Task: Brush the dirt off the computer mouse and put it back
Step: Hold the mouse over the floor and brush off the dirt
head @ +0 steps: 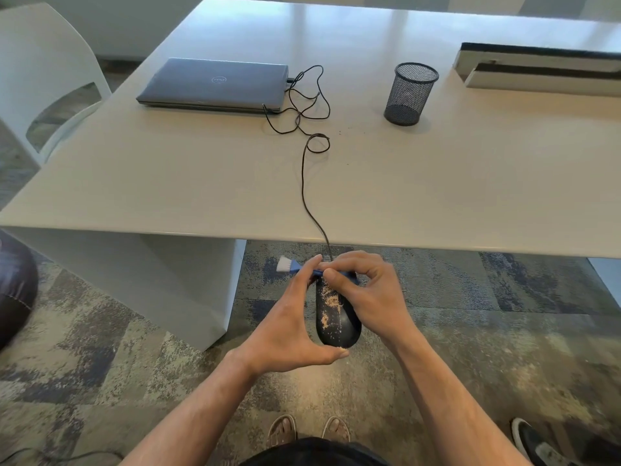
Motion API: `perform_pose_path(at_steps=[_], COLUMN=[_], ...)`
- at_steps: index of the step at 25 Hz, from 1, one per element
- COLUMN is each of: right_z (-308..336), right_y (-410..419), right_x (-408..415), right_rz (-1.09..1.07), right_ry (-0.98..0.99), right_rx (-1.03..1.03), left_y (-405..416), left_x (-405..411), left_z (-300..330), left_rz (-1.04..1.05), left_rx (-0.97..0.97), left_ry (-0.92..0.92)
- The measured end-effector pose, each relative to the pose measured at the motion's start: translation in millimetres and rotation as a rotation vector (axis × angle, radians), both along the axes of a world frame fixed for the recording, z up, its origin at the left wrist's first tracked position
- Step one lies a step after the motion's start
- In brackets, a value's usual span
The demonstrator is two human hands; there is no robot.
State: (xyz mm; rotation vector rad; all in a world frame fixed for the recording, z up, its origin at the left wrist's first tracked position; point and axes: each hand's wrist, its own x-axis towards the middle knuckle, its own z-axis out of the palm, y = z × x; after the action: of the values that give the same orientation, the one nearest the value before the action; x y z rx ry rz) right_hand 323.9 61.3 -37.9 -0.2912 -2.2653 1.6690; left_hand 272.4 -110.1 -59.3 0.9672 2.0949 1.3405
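A: Where is the computer mouse point(337, 317)?

B: Off the worktop point(437, 183), held in the air just in front of its near edge, above the carpet point(487, 348). The left hand point(289, 327) grips it, thumb under the near end, fingers point(307, 270) curled over the far end. Pale crumbs of dirt point(331, 306) lie scattered on its black top.

A: Right hand?

B: The right hand point(366, 297) pinches the blue handle of a small brush point(302, 268), fingers clamped on it. The brush lies crosswise over the mouse's far end, its white bristles pointing left, clear of the mouse.

A: Cable?

B: The cable point(304, 183) runs from the mouse over the worktop edge, in loops, to a closed laptop point(215, 84).

A: Other items?

B: 1 black mesh cup point(410, 94) stands to the right of the laptop; a few dark specks point(356, 132) lie between the cable loops and the cup.
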Motion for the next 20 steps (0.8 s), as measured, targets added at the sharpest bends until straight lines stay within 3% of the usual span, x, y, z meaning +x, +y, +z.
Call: perform_pose_path(at_steps=[5, 12, 20], right_z=[-4, -30, -33], right_y=[0, 11, 13], right_x=[10, 42, 35], right_rz=[-0.055, 0.207, 0.187], right_ry=[-0.018, -0.119, -0.13], right_rx=[-0.089, -0.673, -0.73], left_y=[0, -1, -2], left_x=[-2, -9, -11], left_z=[-1, -2, 0], left_rz=[0.0, 0.006, -0.039], left_rx=[0.007, 0.005, -0.002], left_ry=[0.011, 0.035, 0.01])
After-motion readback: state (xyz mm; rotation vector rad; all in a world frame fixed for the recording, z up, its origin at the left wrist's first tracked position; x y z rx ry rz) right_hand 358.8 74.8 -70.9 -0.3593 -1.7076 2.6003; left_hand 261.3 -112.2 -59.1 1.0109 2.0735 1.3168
